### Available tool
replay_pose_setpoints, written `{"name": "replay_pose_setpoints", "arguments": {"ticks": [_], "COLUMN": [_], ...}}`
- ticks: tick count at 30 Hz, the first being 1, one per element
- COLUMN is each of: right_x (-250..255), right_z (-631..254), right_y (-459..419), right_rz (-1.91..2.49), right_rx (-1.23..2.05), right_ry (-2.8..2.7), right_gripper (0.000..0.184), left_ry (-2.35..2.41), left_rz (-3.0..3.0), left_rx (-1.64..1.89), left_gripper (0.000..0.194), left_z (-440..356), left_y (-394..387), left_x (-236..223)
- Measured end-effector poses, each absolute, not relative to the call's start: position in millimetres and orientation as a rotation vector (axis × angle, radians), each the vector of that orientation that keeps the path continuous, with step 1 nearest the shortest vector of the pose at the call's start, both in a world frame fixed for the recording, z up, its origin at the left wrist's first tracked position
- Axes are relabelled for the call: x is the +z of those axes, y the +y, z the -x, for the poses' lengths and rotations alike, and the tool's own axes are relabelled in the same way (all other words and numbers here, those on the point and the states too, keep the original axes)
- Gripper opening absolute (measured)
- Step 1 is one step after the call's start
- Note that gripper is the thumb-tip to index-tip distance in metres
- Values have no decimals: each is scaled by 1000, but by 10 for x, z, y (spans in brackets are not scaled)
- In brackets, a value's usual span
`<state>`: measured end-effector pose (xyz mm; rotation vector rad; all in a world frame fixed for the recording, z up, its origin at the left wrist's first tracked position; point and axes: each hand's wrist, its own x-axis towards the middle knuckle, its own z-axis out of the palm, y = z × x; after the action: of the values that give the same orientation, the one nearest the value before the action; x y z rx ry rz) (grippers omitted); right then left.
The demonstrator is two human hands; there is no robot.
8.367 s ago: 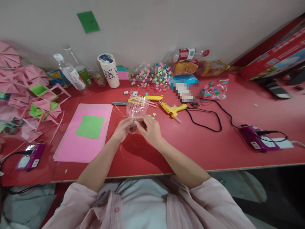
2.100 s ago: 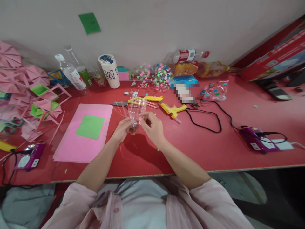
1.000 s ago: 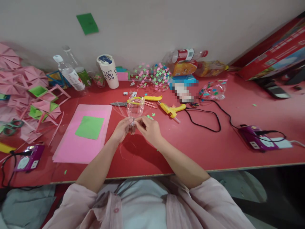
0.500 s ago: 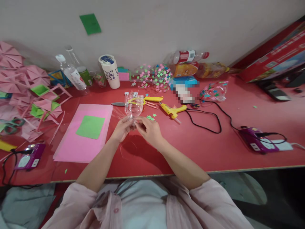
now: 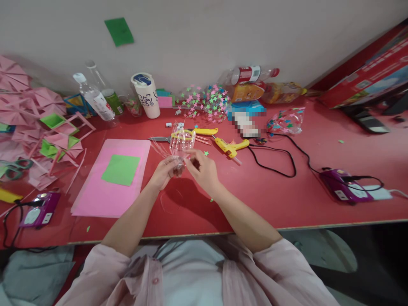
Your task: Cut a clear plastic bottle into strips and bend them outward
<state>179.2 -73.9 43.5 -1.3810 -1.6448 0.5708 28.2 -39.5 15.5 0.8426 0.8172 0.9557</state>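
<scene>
Both my hands meet over the middle of the red table (image 5: 270, 199). My left hand (image 5: 164, 172) grips the neck end of a clear cut plastic bottle piece (image 5: 181, 142), which points away from me with thin cut strips fanning out at its left. My right hand (image 5: 204, 170) pinches at the same bottle piece near its neck, fingers closed on it. Whether something small sits between those fingertips I cannot tell. A few loose paper stars (image 5: 206, 153) lie just beyond my right hand.
Yellow-handled scissors (image 5: 194, 132) and a yellow glue gun (image 5: 231, 147) with black cord lie behind the bottle. A pink sheet (image 5: 111, 199) with a green square (image 5: 121, 169) lies left. Bottles, a white cup (image 5: 146, 95), star-covered bottle pieces (image 5: 207, 100) line the wall. Purple power strips (image 5: 344, 189) sit at both sides.
My right hand has shifted slightly up along the bottle piece, which has tilted a little to the right. My left hand keeps its hold.
</scene>
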Motion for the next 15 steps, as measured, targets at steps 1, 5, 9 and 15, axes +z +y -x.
{"name": "replay_pose_setpoints", "arguments": {"ticks": [1,5,9,15], "right_x": [438,447,438,407], "right_z": [-1787,-1770,-1766,-1792], "right_y": [-741,-761,-766,-730], "right_rz": [1377,1342,1326,1330], "right_rx": [589,612,641,543], "right_ry": [-1634,-1605,-1648,-1725], "right_gripper": [22,18,10,13], "left_ry": [814,794,796,783], "left_rz": [-850,-884,-892,-903], "left_rx": [953,939,933,894], "left_gripper": [31,32,31,33], "left_z": [-283,-277,-272,-277], "left_y": [-395,-393,-391,-400], "left_x": [153,143,134,139]}}
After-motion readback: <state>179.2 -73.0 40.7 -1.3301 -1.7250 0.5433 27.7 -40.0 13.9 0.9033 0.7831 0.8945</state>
